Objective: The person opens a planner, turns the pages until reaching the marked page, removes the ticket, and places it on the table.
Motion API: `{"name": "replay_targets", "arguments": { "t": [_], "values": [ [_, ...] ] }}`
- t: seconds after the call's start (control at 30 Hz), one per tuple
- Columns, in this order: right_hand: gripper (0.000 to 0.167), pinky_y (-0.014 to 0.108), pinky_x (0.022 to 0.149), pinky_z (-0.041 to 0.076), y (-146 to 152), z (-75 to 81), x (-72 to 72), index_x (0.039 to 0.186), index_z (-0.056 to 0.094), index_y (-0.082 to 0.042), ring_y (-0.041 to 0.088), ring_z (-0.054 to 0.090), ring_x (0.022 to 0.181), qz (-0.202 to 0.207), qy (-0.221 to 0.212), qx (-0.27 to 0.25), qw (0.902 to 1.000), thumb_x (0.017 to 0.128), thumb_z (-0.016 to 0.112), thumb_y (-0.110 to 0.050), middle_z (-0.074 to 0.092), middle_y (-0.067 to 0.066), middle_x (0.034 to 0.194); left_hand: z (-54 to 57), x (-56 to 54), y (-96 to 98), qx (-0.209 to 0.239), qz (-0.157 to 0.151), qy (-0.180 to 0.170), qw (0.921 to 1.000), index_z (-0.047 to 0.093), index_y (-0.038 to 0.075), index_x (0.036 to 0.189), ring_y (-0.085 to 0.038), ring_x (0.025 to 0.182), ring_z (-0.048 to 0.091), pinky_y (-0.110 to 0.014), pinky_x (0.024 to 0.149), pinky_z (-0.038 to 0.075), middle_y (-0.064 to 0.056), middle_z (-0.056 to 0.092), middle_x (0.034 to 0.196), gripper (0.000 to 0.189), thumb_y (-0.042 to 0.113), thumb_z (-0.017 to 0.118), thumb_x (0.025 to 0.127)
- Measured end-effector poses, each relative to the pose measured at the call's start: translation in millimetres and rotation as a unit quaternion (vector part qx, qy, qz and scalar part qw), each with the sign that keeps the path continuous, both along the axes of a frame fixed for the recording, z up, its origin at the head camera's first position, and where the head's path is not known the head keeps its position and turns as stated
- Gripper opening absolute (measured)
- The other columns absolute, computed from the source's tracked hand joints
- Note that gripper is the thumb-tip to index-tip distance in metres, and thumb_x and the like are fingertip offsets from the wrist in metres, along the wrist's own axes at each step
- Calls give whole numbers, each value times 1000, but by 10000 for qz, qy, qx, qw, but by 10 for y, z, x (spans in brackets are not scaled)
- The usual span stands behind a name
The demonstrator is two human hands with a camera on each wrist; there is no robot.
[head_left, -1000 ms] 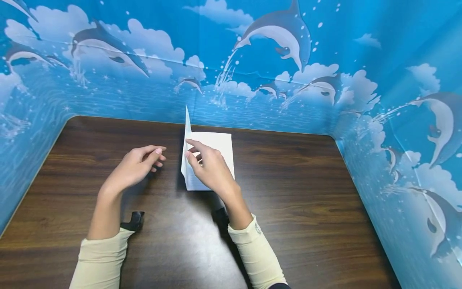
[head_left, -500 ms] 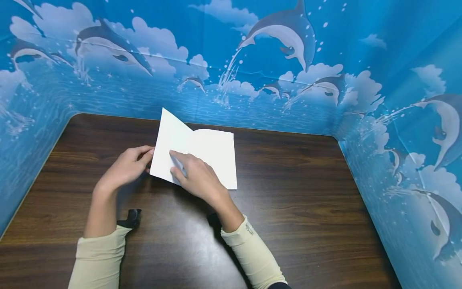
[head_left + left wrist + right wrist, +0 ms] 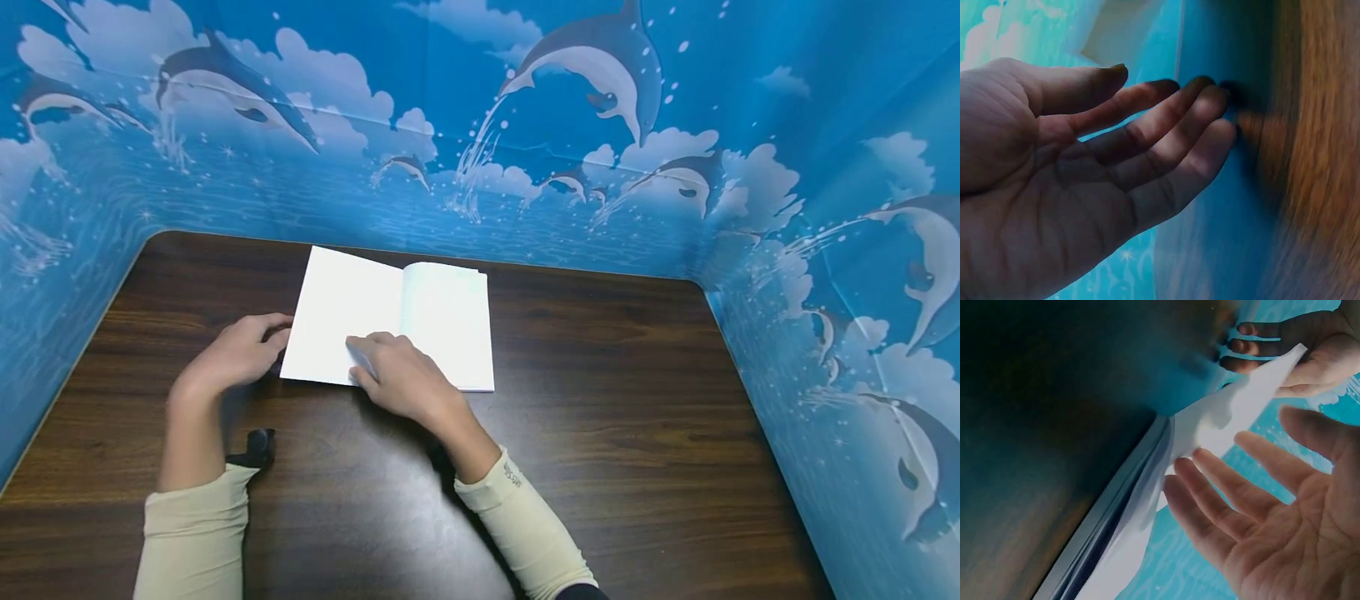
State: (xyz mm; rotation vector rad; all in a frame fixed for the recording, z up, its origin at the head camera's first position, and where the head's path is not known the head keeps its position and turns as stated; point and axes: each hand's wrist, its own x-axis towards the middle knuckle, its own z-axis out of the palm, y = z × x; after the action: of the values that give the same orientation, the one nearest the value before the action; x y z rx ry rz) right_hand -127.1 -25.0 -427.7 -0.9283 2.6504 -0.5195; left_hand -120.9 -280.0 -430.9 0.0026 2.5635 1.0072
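Note:
A white-paged notebook (image 3: 453,325) lies spread on the dark wooden table, its pages looking blank in the head view. My right hand (image 3: 405,379) is over the lower part of the left page (image 3: 337,292), fingers extended. In the right wrist view its fingertips (image 3: 1200,456) come right up to the paper, and the left leaf (image 3: 1210,428) slants up from the table. My left hand (image 3: 238,350) is beside the notebook's left edge, its fingertips at that edge. From the left wrist, that hand (image 3: 1104,162) shows loosely bent fingers with nothing between them.
The brown table (image 3: 630,433) extends to both sides and in front of the notebook. A blue curtain (image 3: 345,192) printed with dolphins and clouds stands along the back and sides. A black piece (image 3: 258,448) sticks out at the left sleeve cuff.
The left leaf, upright a second ago, has swung down to the left, the right hand moving left along with it. The left hand has shifted left and slightly nearer.

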Motion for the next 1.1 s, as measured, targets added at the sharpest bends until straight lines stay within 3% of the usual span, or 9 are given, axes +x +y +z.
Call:
{"name": "replay_targets", "arguments": {
  "t": [0.13,0.23,0.37,0.5,0.67,0.8,0.97,1.1],
  "values": [
    [47,44,112,52,-34,-45,25,158,55,-23,28,57,145,166,260,624,9976,114,53,-36,54,6,163,-15,9,-28,303,99,-22,9995,36,-21,154,-35,98,70,-47,85,58,-36,63,124,49,10,32,117],
    [42,43,113,51,-64,-76,49,152,62,-24,26,56,145,259,495,1055,9929,114,52,-39,54,5,163,-31,-5,-29,487,178,-122,9986,39,-22,152,-25,93,69,-34,77,59,-30,65,117,46,6,33,115],
    [42,41,116,49,-96,-101,80,150,63,-26,24,52,149,306,587,1510,9863,113,51,-42,49,4,167,-62,-33,-16,490,177,-196,9984,41,-22,150,-22,86,70,-32,73,59,-26,69,107,47,8,41,114],
    [45,41,118,48,-108,-115,91,154,59,-26,24,49,152,288,506,1590,9856,113,52,-43,46,5,170,-79,-49,7,193,82,-163,9996,41,-18,151,-22,80,69,-36,72,53,-23,72,101,52,11,56,109],
    [44,43,120,46,-52,-95,51,152,61,-23,26,49,153,327,263,1215,9917,113,54,-41,47,7,169,-74,-55,64,-237,139,-102,9996,38,-14,153,-30,85,63,-39,71,50,-27,67,107,64,10,68,102],
    [45,39,122,44,55,-28,-60,153,60,-14,24,52,151,295,-218,411,9985,113,56,-34,56,8,162,-78,-51,87,-335,252,-145,9990,38,-12,154,-34,88,62,-43,75,52,-27,64,111,66,10,70,101],
    [48,36,114,51,238,78,-294,155,56,-5,21,62,140,-427,-740,-638,9943,112,59,-26,66,10,151,-89,-44,50,-330,252,-234,9989,37,-12,155,-36,92,66,-46,76,54,-30,66,115,67,11,70,102],
    [51,38,104,57,457,135,-595,156,54,-3,27,70,128,-1114,-892,-969,9850,110,63,-25,70,15,142,-106,-50,58,-263,223,-243,9991,37,-12,155,-35,91,67,-46,76,53,-29,67,114,66,12,69,102]
  ]
}}
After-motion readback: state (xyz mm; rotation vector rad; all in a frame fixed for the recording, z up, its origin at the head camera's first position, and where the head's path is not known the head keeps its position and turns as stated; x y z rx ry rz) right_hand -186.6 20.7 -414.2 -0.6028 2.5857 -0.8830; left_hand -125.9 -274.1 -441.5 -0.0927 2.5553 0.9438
